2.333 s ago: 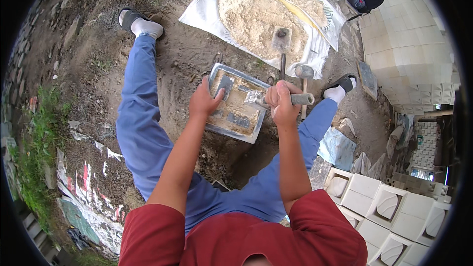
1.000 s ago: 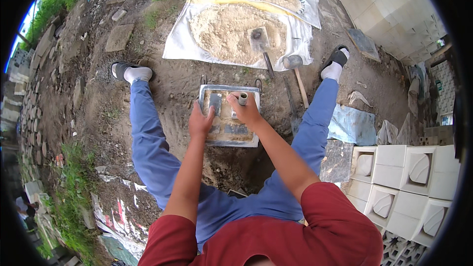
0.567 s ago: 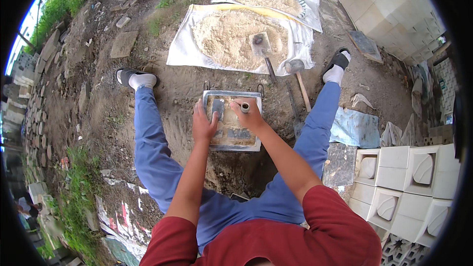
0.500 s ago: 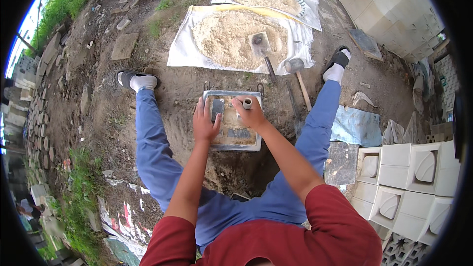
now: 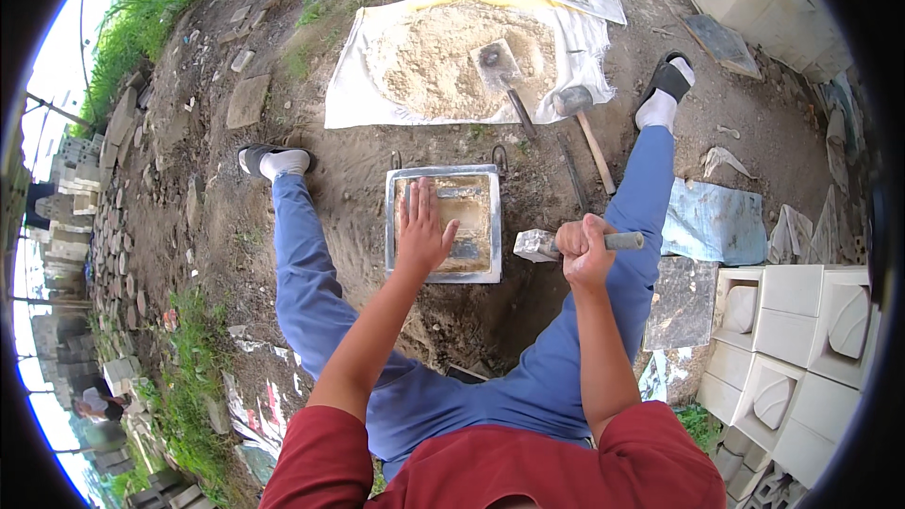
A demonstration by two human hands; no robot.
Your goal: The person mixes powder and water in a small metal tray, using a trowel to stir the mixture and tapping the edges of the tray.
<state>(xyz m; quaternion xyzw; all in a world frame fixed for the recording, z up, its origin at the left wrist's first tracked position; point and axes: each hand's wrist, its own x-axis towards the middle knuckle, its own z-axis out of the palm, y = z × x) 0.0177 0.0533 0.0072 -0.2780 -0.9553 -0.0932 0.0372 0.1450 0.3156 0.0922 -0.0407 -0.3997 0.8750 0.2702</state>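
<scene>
A square metal mould [image 5: 391, 226] lies on the ground between my legs, holding tan, sand-like material [image 5: 479, 219] with dark rectangular pieces showing in it. Flat over the left and middle part of it rests my left hand [image 5: 423, 234], fingers stretched out. To the right of the mould, my right hand [image 5: 586, 250] is wrapped round the grip of a block-headed hand tamper [image 5: 535, 245]. The tool is held sideways in the air, its pale, crusted head pointing left toward the mould. My left palm hides part of the mould's inside.
Beyond the mould, white sacks [image 5: 344, 94] bear heaps of tan powder [image 5: 424, 52], with a square-bladed shovel [image 5: 497, 61] on the nearer one. A mallet [image 5: 594, 141] and a dark bar [image 5: 572, 172] lie by my right leg. Pale decorative blocks [image 5: 790, 316] are stacked at right.
My right hand has lifted the hand tamper off the mould and swung it to the right, tipping it sideways. My left hand has shifted from the mould's left edge toward its middle.
</scene>
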